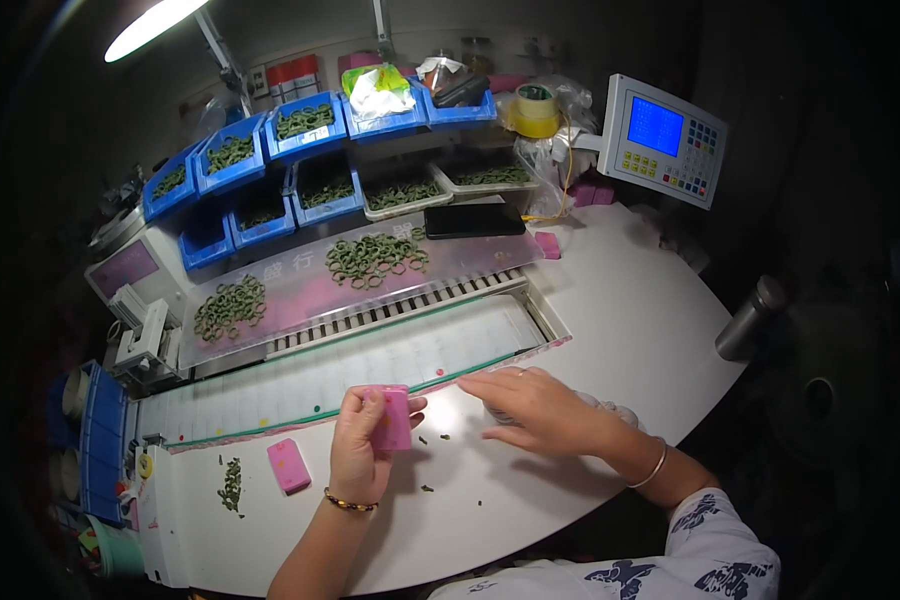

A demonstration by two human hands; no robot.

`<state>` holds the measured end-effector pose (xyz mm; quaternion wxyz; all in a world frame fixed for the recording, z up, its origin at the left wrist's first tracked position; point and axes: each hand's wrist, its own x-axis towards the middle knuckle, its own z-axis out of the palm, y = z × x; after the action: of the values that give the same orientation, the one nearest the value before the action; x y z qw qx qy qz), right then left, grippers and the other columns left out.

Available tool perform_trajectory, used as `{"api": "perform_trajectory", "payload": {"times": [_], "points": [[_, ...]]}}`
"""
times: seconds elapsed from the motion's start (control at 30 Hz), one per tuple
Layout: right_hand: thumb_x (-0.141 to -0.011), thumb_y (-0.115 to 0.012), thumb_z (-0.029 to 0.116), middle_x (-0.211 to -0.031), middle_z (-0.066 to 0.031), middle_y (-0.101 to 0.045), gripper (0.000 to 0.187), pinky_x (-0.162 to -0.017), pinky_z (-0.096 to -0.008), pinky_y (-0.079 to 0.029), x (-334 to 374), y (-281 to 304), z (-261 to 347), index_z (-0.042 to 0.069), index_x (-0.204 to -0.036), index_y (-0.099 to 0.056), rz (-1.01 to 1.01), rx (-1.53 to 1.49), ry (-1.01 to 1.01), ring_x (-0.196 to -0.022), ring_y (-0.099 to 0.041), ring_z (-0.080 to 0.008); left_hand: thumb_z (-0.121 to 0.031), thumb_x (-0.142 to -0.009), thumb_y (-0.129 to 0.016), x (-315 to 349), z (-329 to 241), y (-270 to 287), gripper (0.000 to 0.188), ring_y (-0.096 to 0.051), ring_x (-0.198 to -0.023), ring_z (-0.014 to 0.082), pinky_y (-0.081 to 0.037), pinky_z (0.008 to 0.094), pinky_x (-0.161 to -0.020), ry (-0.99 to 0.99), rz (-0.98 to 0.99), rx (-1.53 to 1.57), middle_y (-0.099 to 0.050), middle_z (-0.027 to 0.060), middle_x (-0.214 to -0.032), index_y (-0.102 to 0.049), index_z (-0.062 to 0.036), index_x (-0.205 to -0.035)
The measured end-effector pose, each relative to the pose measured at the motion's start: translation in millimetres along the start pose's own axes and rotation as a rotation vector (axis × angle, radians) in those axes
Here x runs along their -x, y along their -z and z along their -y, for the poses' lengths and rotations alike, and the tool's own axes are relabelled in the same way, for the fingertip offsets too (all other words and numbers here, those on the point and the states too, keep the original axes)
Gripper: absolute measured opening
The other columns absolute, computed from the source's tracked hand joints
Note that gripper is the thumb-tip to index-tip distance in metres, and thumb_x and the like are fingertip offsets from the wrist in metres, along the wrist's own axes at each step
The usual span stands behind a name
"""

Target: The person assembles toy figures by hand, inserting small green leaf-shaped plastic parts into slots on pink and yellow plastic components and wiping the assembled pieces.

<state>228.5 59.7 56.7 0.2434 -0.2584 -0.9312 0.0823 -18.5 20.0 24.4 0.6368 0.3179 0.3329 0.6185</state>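
My left hand (358, 440) is closed around a flat pink block (394, 420), held up over the white worktop. My right hand (535, 410) is to the right of it, palm down with fingers stretched out and thumb apart, holding nothing. Greyish rounded things (620, 413) lie partly hidden behind that hand; their kind I cannot make out. A second pink block (289, 466) rests on the worktop left of my left hand. Beside it lies a small pile of green bits (230, 485), and a few green crumbs (427, 489) are scattered below my hands.
Past my hands runs a recessed white strip (370, 385) with a green edge. Beyond it, a clear sheet (290, 290) carries piles of small green rings (375, 258) and a black phone (475, 220). Blue bins (232, 152) stand behind. A control panel (665, 140) and metal flask (750, 320) are right.
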Motion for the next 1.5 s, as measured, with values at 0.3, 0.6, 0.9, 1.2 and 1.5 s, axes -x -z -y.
{"api": "perform_trajectory", "payload": {"times": [0.3,0.6,0.9,1.2,1.5], "points": [[-0.083,-0.075,0.014,-0.1,-0.0048,-0.066,0.035,-0.072,-0.0237,-0.049,-39,-36,30,0.005,-0.115,-0.063,-0.17,-0.905,-0.353,-0.092,-0.063,-0.0114,-0.021,-0.096,-0.061,12,12,-10,0.019,-0.062,-0.103,0.0185,-0.051,0.0343,-0.092,-0.216,0.109,-0.135,-0.058,0.0063,-0.116,-0.053,-0.0074,-0.108],[-0.079,-0.076,0.013,-0.083,-0.0052,-0.064,0.019,-0.054,-0.0274,-0.043,-46,-29,33,0.005,-0.091,-0.066,-0.416,-0.459,-0.183,-0.07,-0.062,-0.0163,-0.013,-0.095,-0.062,15,3,-3,0.033,-0.055,-0.111,0.0155,-0.048,0.0312,-0.094,-0.434,-0.095,-0.486,-0.059,0.0081,-0.114,-0.052,-0.0017,-0.125],[-0.087,-0.073,0.01,-0.098,-0.0041,-0.066,0.022,-0.075,-0.0243,-0.049,-55,-49,27,0.004,-0.102,-0.06,-0.257,-1.31,-0.421,-0.088,-0.061,-0.008,-0.015,-0.095,-0.062,24,-12,13,0.018,-0.059,-0.103,0.0162,-0.051,0.0322,-0.09,-0.185,-0.036,-0.233,-0.061,0.0102,-0.109,-0.056,-0.0025,-0.107],[-0.091,-0.067,0.008,-0.103,-0.0048,-0.066,0.019,-0.072,-0.0223,-0.047,-62,-68,37,0.004,-0.107,-0.058,-0.13,-1.318,-0.476,-0.094,-0.063,-0.0096,-0.007,-0.068,-0.081,28,-8,13,0.039,-0.055,-0.092,0.0191,-0.046,0.0306,-0.079,-0.78,-0.129,-1.169,-0.053,0.0109,-0.103,-0.055,-0.0047,-0.097],[-0.095,-0.062,0.014,-0.117,-0.0063,-0.064,0.036,-0.077,-0.0217,-0.046,-51,-65,28,0.004,-0.129,-0.055,-0.031,-1.337,-0.564,-0.104,-0.061,-0.0111,-0.022,-0.072,-0.081,-30,-60,150,0.034,-0.064,-0.086,0.0235,-0.053,0.0366,-0.076,-0.424,-0.597,-1.532,-0.062,0.0111,-0.097,-0.064,-0.0012,-0.093]]}}
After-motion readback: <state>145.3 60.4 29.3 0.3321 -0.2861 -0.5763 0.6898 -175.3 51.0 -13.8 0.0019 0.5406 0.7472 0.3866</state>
